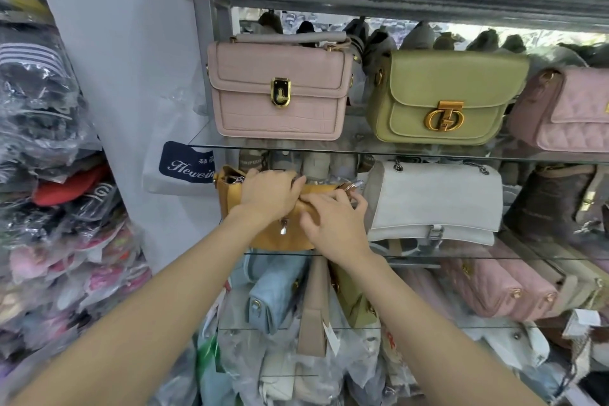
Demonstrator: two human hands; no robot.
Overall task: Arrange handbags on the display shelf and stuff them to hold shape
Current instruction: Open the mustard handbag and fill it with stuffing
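A: Glass display shelf (428, 155) is noted, flanked at left by stacked plastic-wrapped goods. On the far tier a pink handbag (280, 89) and green handbag (445, 99) are set upright, full-shaped.

B: Middle tier?

A: A mustard handbag (280, 227) is held at the left end, beside a white handbag (435, 204). The left hand (270, 193) is curled over its top; right hand (333, 221) fingers are pressed narrow on the flap. Stuffing is judged near done; lower bags remain unarranged.

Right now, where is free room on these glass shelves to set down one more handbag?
Little room. Narrow gaps lie between the pink croc bag and green bag, and along the glass shelf front edge. Lower down, both hands cover the mustard bag beside the white bag.
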